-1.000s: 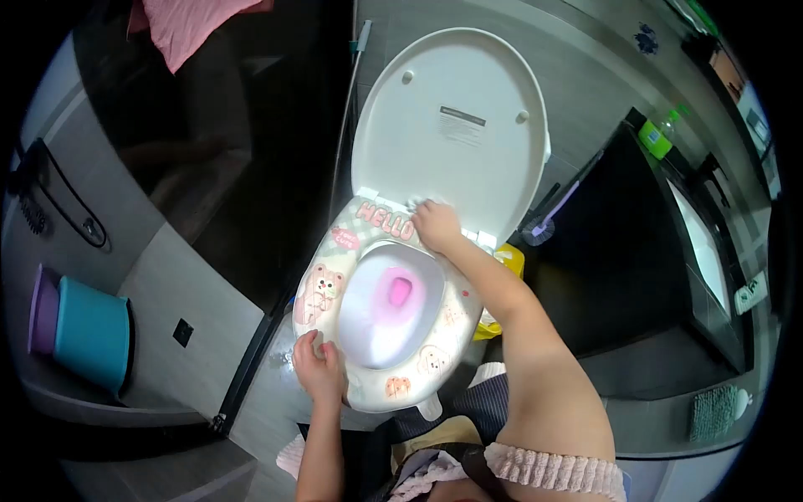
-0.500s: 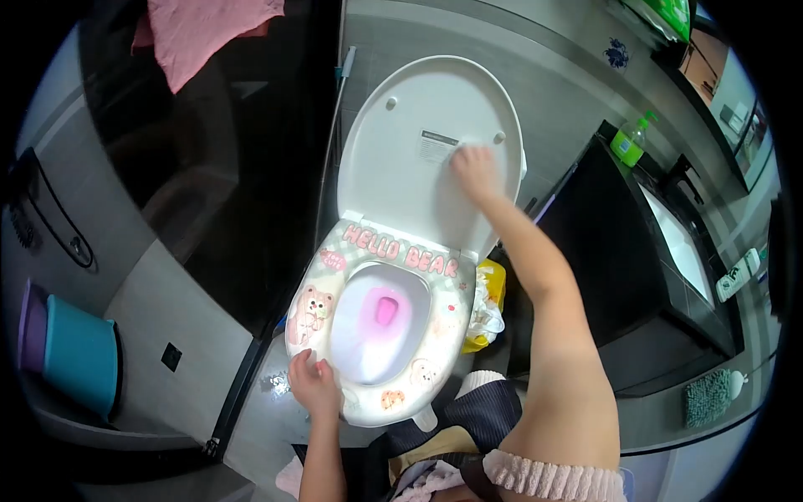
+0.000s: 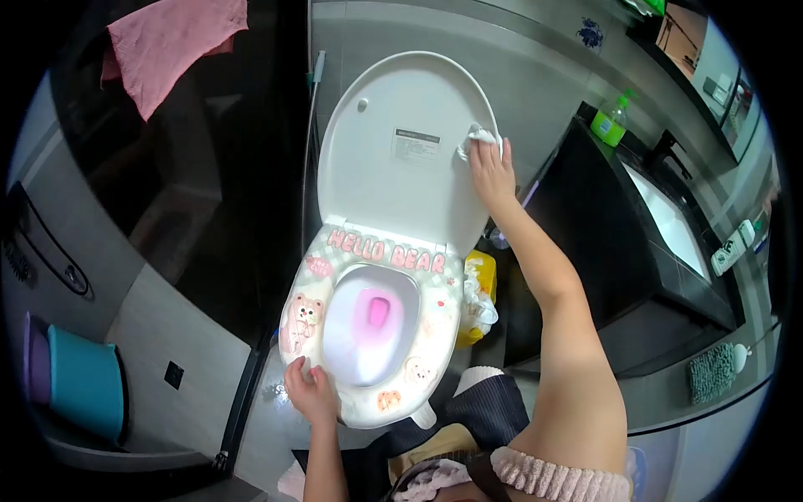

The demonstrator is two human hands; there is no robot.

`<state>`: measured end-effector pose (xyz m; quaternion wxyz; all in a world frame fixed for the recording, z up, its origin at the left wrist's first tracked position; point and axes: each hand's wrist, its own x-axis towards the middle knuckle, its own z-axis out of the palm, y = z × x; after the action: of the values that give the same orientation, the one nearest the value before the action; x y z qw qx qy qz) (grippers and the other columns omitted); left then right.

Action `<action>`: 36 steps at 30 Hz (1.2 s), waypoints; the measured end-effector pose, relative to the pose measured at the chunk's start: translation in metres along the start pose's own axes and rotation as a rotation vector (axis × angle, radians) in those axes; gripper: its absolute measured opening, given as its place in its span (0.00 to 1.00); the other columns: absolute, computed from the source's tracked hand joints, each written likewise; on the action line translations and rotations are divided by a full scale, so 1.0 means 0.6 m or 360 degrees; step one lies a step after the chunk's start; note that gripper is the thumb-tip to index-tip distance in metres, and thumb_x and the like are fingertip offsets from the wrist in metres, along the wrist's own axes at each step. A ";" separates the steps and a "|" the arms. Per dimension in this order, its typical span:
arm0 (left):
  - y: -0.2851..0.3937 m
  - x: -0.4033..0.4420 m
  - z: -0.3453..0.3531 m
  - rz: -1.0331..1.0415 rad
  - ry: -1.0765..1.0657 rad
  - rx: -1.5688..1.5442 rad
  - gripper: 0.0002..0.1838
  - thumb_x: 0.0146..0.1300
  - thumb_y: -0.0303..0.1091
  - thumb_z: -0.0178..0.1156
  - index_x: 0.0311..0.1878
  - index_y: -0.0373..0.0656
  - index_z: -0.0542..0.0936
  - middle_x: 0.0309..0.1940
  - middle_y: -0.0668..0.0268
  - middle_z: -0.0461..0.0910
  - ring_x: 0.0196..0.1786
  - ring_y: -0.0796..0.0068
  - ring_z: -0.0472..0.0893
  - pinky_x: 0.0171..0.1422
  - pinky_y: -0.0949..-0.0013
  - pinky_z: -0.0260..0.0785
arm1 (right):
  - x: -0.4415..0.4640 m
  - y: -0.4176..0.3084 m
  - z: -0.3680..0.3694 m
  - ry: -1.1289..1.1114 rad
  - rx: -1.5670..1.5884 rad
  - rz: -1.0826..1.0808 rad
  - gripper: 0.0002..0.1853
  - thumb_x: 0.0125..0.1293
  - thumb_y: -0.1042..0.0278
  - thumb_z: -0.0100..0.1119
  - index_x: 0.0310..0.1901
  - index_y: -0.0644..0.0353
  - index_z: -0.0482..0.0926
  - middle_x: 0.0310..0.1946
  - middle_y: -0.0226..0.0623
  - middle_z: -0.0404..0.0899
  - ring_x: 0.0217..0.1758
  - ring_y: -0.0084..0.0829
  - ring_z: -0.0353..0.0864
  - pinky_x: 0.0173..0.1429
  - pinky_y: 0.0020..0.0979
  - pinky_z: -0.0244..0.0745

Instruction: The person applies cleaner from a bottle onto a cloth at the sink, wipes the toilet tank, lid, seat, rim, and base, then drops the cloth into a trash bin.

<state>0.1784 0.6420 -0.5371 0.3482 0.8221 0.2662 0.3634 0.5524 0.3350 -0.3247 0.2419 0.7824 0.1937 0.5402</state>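
Observation:
My right hand (image 3: 492,174) presses a crumpled white tissue (image 3: 480,135) against the right edge of the raised toilet lid (image 3: 401,184). Below the lid lies the padded toilet seat (image 3: 435,330) with bear pictures and "HELLO BEAR" lettering. My left hand (image 3: 310,390) rests at the seat's lower left edge, fingers apart and holding nothing. Pink shows inside the toilet bowl (image 3: 355,335). A label (image 3: 416,146) is on the lid's inner face.
A yellow-lined bin (image 3: 481,289) with white tissue stands right of the toilet. Farther right are a black vanity (image 3: 585,251), a sink (image 3: 669,222) and a green soap bottle (image 3: 611,124). Teal bucket (image 3: 86,381) at left; pink cloth (image 3: 171,50) upper left.
My right hand has moved from the seat's hinge area up across the lid to its right edge. My left hand has stayed at the seat's lower left.

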 end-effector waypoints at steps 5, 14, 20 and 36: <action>-0.009 0.001 0.005 0.0024 0.0014 -0.0034 0.16 0.57 0.26 0.61 0.49 0.37 0.79 0.49 0.53 0.79 0.53 0.50 0.77 0.61 0.54 0.67 | -0.218 -0.089 0.014 -0.0377 0.0403 -0.0310 0.21 0.63 0.64 0.54 0.56 0.61 0.79 0.55 0.39 0.76 0.64 0.37 0.72 0.78 0.51 0.53; 0.000 0.003 0.007 -0.0029 0.0069 -0.0057 0.15 0.55 0.27 0.62 0.48 0.39 0.79 0.47 0.56 0.80 0.52 0.52 0.77 0.60 0.55 0.67 | -0.110 -0.352 0.030 -0.0632 0.1918 0.0290 0.07 0.55 0.76 0.55 0.37 0.59 0.77 0.36 0.46 0.80 0.41 0.53 0.79 0.44 0.47 0.75; 0.004 0.007 0.007 -0.0050 0.0031 0.0070 0.14 0.55 0.27 0.62 0.47 0.39 0.80 0.46 0.57 0.80 0.52 0.54 0.78 0.60 0.56 0.67 | 0.011 -0.535 0.049 -0.0690 0.2321 0.0426 0.10 0.63 0.77 0.50 0.44 0.64 0.78 0.39 0.55 0.80 0.49 0.57 0.78 0.52 0.51 0.73; 0.009 0.008 0.008 -0.0038 0.0069 0.0046 0.15 0.55 0.28 0.63 0.47 0.40 0.80 0.46 0.55 0.80 0.52 0.52 0.78 0.59 0.56 0.69 | 0.033 -0.519 0.036 -0.0812 0.1974 0.0033 0.15 0.65 0.64 0.56 0.49 0.62 0.74 0.44 0.47 0.82 0.55 0.49 0.78 0.60 0.47 0.70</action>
<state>0.1863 0.6402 -0.5332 0.3348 0.8156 0.2889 0.3731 0.5664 0.5944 -0.4992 -0.2195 0.8816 0.3974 0.1293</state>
